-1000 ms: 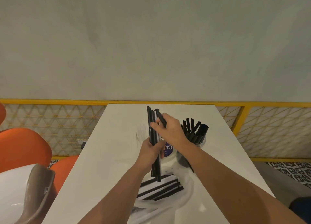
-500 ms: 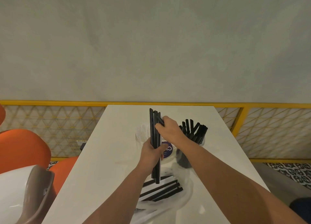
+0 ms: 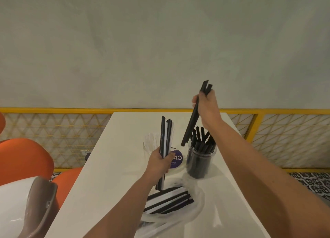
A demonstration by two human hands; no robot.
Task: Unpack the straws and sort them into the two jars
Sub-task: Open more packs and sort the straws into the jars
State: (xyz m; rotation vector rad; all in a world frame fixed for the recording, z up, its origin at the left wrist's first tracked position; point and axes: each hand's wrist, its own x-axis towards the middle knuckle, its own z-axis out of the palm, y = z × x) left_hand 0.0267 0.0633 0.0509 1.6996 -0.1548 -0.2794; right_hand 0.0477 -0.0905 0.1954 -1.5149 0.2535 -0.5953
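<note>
My left hand [image 3: 160, 162] grips an upright bundle of black and white straws [image 3: 165, 139] over the white table [image 3: 114, 166]. My right hand [image 3: 207, 109] is raised and holds two black straws [image 3: 192, 120], tilted, their lower ends just above the jar of black straws [image 3: 200, 159]. A second clear jar with a purple label [image 3: 175, 160] stands left of it, partly hidden behind my left hand and the bundle. More black and white straws [image 3: 167, 202] lie on a clear plastic bag [image 3: 196, 207] near me.
A yellow mesh railing [image 3: 53, 130] runs behind the table's far edge, with a grey wall above. Orange chairs [image 3: 23, 157] and a white-and-brown seat back [image 3: 26, 207] stand at the left. Patterned floor [image 3: 310, 182] shows at the right.
My right hand has pulled two black straws out of the bundle and lifted them up and to the right, over the jar of black straws. The left hand stays put.
</note>
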